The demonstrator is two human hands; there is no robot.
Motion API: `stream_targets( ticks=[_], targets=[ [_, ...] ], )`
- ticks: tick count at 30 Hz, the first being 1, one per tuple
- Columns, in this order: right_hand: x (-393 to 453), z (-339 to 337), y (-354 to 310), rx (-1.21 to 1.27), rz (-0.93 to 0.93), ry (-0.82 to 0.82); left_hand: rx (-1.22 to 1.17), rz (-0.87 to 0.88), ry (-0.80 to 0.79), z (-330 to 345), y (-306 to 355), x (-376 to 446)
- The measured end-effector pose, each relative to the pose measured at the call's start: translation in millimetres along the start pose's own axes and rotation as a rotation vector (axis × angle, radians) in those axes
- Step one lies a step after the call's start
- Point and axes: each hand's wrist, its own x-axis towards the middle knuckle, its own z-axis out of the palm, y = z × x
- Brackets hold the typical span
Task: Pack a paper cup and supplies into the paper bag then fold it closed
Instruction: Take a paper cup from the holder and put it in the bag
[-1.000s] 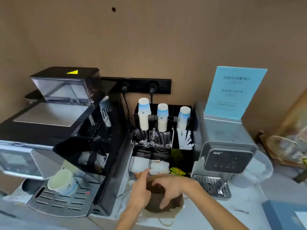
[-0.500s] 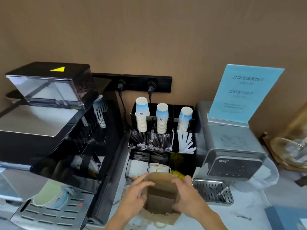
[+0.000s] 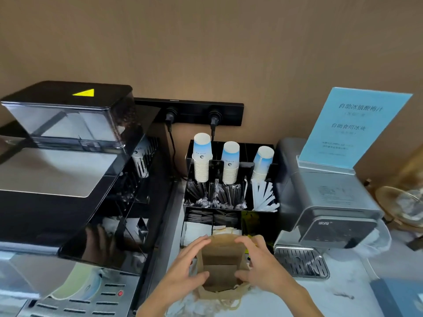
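1. Large black-and-silver coffee machine (image 3: 68,191) at left, a pale paper cup (image 3: 77,282) on its drip grate.
2. Grey boxy dispenser (image 3: 329,202) at right, carrying a blue printed sign (image 3: 352,126).
3. Black compartmented organiser (image 3: 231,195) between them, stocked with three stacks of blue-and-white paper cups (image 3: 230,165).
4. Brown paper bag (image 3: 219,264) upright and open-mouthed on the white counter (image 3: 343,300), just before the organiser.
5. Left hand (image 3: 183,271) and right hand (image 3: 261,268), fingers spread, cupping the bag's opposite sides.

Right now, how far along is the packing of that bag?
Early. The brown paper bag stands open on the counter, looking empty. Left hand and right hand hold its sides. Cups remain in the cup stacks; packing and folding remain.
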Motion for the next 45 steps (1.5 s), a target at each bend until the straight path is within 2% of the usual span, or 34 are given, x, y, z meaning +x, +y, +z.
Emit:
stream_targets(
  ticks=[7, 11, 14, 17, 25, 32, 38, 43, 45],
  targets=[
    [6.0, -42.6, -24.2, -0.076, -0.041, 0.048, -0.027, 0.011, -0.022, -1.7, -0.4, 4.3],
    [42.4, -86.5, -72.9, -0.201, -0.164, 0.295, -0.018, 0.025, -0.032, -2.2, -1.5, 4.6],
    [85.1, -116.9, -118.6, -0.139, -0.259, 0.462, -0.015, 0.031, -0.04, -1.7, -0.8, 4.0],
    [140.0, -141.6, -150.1, -0.098, -0.292, 0.555, 0.0, 0.034, -0.036, 0.3, -1.2, 3.4],
    [228.9, -148.0, -177.6, -0.272, -0.2, 0.391, 0.004, 0.034, -0.031, 0.6, -4.1, 5.0],
    [233.5, -140.1, -186.3, -0.292, -0.191, 0.415, -0.016, 0.011, -0.022, 0.5, -2.9, 5.0],
    [218.1, -165.7, -199.3, -0.22, -0.213, 0.485, 0.001, 0.012, -0.028, -0.3, -1.5, 4.0],
    [182.2, -192.7, -197.1, -0.07, -0.397, 0.54, 0.001, 0.011, -0.028, -1.5, 0.2, 4.1],
    [165.5, -197.3, -189.8, 0.068, -0.428, 0.532, 0.001, 0.008, -0.029, -1.1, 0.2, 4.5]
  ],
)
